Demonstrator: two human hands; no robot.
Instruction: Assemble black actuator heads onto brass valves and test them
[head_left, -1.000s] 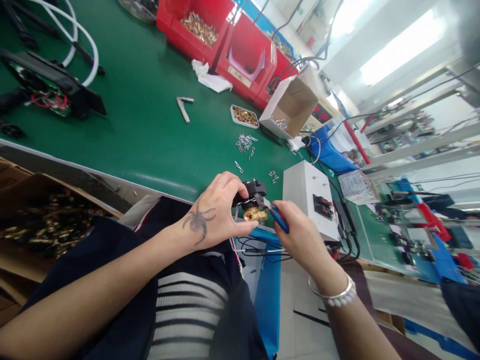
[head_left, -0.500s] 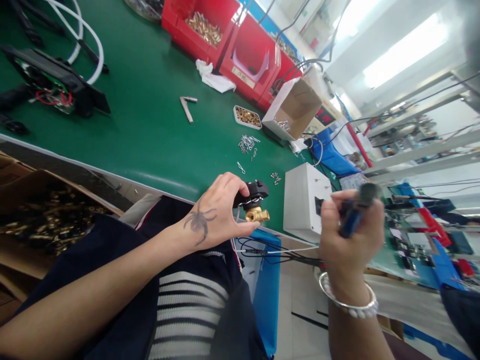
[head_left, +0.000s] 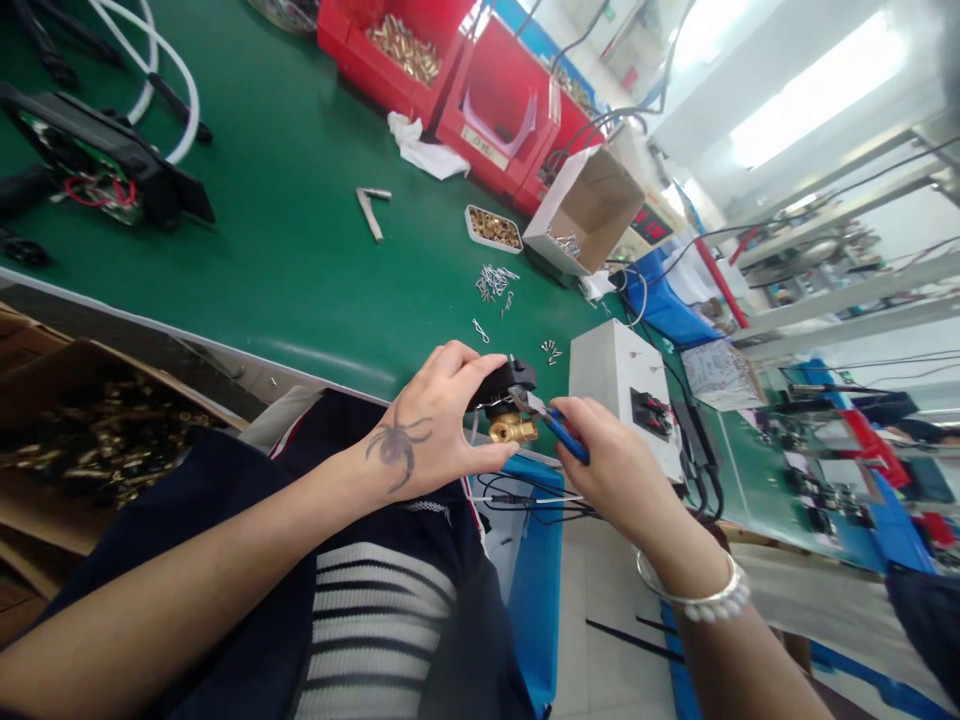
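My left hand grips a brass valve with a black top, holding it at the bench's front edge. My right hand is closed around the blue handles of a pair of pliers. The pliers' metal jaws touch the valve where the black top meets the brass body. Just beyond the valve lie a single metal clip, a pile of clips and several small screws on the green bench.
Red bins with brass parts line the back. Nearer stand a small tray of brass pieces, an open carton and a white box. A bent metal tool lies left. Below the edge sits a blue crate.
My right hand has moved left from beside the white box, bringing the pliers onto the valve. My left hand holds the valve in nearly the same place.
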